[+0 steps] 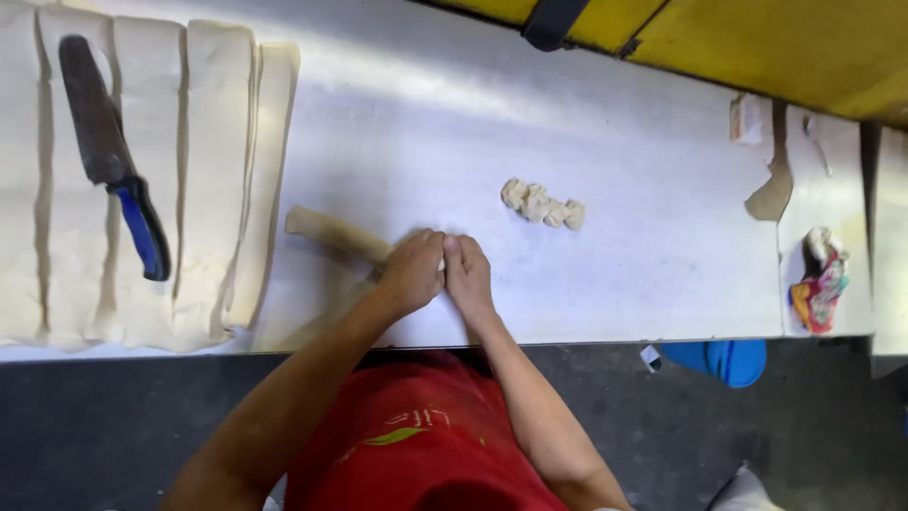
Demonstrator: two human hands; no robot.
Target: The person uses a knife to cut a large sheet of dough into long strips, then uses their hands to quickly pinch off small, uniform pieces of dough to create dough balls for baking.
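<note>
Head view: your left hand (411,273) and right hand (468,274) were pressed together, probably pinching the dough strip's (336,233) end near the table's (605,123) front edge, to twist it.

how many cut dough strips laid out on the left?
5, side by side at the table's left end: strip one, two, three, four, five. The knife lies across them; more may be out of frame.

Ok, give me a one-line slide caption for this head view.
Both hands, left hand and right hand, pressed together on a dough strip on a white table, knife lying on cut dough sheets.
</note>
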